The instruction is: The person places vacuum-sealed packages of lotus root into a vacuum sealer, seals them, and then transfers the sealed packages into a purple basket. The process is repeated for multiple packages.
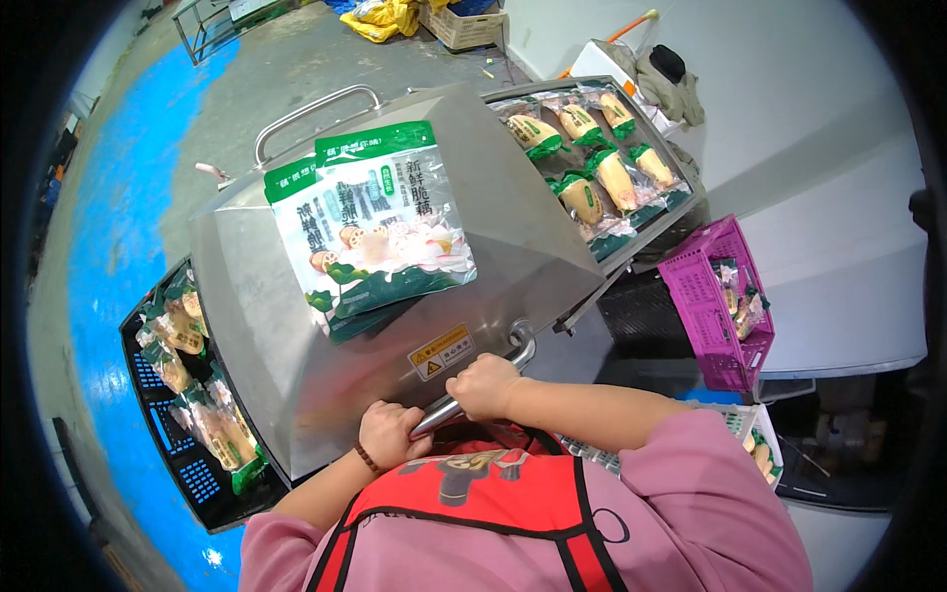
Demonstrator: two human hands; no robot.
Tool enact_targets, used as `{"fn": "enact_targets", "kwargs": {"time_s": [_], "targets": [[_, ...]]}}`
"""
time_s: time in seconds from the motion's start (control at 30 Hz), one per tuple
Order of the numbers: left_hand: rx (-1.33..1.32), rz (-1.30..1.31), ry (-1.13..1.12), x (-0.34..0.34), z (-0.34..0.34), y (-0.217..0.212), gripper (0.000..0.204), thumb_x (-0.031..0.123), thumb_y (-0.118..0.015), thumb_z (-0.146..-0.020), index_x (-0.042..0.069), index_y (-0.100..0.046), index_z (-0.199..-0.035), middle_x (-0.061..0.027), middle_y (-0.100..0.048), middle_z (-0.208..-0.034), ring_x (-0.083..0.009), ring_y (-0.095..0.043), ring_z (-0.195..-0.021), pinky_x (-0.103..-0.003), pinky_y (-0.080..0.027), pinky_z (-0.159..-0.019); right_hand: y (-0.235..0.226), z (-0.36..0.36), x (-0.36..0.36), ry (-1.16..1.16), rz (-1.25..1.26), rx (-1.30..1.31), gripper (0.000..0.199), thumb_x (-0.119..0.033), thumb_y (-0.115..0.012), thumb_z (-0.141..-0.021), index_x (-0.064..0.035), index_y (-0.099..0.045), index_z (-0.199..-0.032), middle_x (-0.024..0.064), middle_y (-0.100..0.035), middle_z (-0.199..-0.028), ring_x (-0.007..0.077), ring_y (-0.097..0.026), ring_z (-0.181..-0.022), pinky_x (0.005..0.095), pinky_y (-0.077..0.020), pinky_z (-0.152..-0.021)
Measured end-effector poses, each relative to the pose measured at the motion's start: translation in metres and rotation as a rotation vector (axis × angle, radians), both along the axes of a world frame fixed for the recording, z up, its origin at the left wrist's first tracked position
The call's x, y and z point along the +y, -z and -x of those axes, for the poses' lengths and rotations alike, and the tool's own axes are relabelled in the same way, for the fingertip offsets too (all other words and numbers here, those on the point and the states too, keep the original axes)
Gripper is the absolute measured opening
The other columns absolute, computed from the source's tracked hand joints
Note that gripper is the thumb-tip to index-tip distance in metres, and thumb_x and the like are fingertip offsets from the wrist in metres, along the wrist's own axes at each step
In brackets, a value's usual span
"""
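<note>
Both my hands are wrapped round the metal bar handle (pixel 524 343) on the near side of a large stainless steel lid (pixel 538 232). My left hand (pixel 391 434), with a beaded bracelet at the wrist, grips its lower left part. Further right along the same bar, my right hand (pixel 484 387) is closed in a fist. On top of the lid lie overlapping flat printed bags (pixel 380 212) in green and white. Right of the lid, several clear packs of pale lotus root (pixel 615 180) rest in rows on a metal bed (pixel 552 95).
A black crate (pixel 187 481) with packed lotus root stands at the left. To the right are a magenta crate (pixel 696 296) holding packs and a white basket (pixel 737 422). A second handle (pixel 316 107) rises on the lid's far side. A beige crate (pixel 464 28) sits far back.
</note>
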State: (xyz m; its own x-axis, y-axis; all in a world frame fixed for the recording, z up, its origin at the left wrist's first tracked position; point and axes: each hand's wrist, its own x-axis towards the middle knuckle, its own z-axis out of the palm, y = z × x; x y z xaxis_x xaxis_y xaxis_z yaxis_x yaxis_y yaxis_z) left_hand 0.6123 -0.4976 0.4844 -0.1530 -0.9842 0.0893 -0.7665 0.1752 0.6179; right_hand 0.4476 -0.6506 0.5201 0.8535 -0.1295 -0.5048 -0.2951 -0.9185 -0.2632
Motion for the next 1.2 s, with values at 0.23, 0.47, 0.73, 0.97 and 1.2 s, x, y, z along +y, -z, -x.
{"fn": "enact_targets", "kwargs": {"time_s": [0.23, 0.47, 0.73, 0.97, 1.2], "targets": [[-0.05, -0.298, -0.226, -0.043, 0.053, -0.04, 0.038, 0.045, -0.065, -0.075, 0.007, -0.066, -0.08, -0.0157, -0.063, -0.068, -0.0357, -0.062, -0.069, -0.045, -0.048, -0.065, 0.03, 0.006, -0.006, 0.019, -0.12, -0.231, 0.02, -0.026, -0.057, -0.076, -0.0084, -0.066, -0.082, 0.0117, -0.069, -0.077, 0.0272, -0.069, -0.074, 0.0376, -0.0524, -0.066], [-0.09, -0.191, -0.847, -0.059, 0.116, -0.046, 0.028, 0.03, -0.064, -0.08, 0.003, -0.064, -0.076, -0.0178, -0.062, -0.069, -0.0358, -0.061, -0.066, -0.042, -0.048, -0.061, 0.044, 0.039, -0.034, -0.148, -0.392, -0.738, 0.019, -0.019, -0.058, -0.074, -0.0057, -0.06, -0.088, 0.0101, -0.065, -0.089, 0.0253, -0.061, -0.089, 0.0383, -0.0417, -0.08], [0.052, 0.11, -0.596, -0.219, 0.235, -0.065, 0.024, 0.012, -0.068, -0.08, 0.002, -0.062, -0.1, -0.0165, -0.065, -0.098, -0.0339, -0.061, -0.092, -0.039, -0.048, -0.081, 0.073, 0.252, -0.19, 0.364, -0.181, -1.204, 0.023, -0.008, -0.059, -0.072, -0.0057, -0.062, -0.094, 0.0127, -0.062, -0.094, 0.032, -0.059, -0.093, 0.0432, -0.0464, -0.082], [0.709, -0.312, -0.845, -0.444, 0.291, 0.049, 0.083, 0.039, -0.069, -0.08, -0.011, -0.033, -0.136, -0.0296, -0.052, -0.124, -0.0313, -0.051, -0.119, -0.035, -0.04, -0.097, 0.11, 0.342, -0.385, 0.955, 0.089, -0.97, 0.029, -0.014, -0.063, -0.077, -0.0033, -0.06, -0.104, 0.016, -0.062, -0.104, 0.0343, -0.056, -0.101, 0.042, -0.0444, -0.088], [1.136, -0.651, -1.152, -0.534, 0.28, 0.197, 0.044, 0.012, -0.078, -0.07, -0.009, -0.061, -0.105, -0.016, -0.069, -0.091, -0.0246, -0.068, -0.082, -0.032, -0.054, -0.07, 0.138, 0.359, -0.524, 1.024, 0.485, -0.778, 0.052, -0.018, -0.07, -0.074, 0.0012, -0.051, -0.118, 0.0168, -0.059, -0.113, 0.0348, -0.052, -0.109, 0.0424, -0.042, -0.096]]}}
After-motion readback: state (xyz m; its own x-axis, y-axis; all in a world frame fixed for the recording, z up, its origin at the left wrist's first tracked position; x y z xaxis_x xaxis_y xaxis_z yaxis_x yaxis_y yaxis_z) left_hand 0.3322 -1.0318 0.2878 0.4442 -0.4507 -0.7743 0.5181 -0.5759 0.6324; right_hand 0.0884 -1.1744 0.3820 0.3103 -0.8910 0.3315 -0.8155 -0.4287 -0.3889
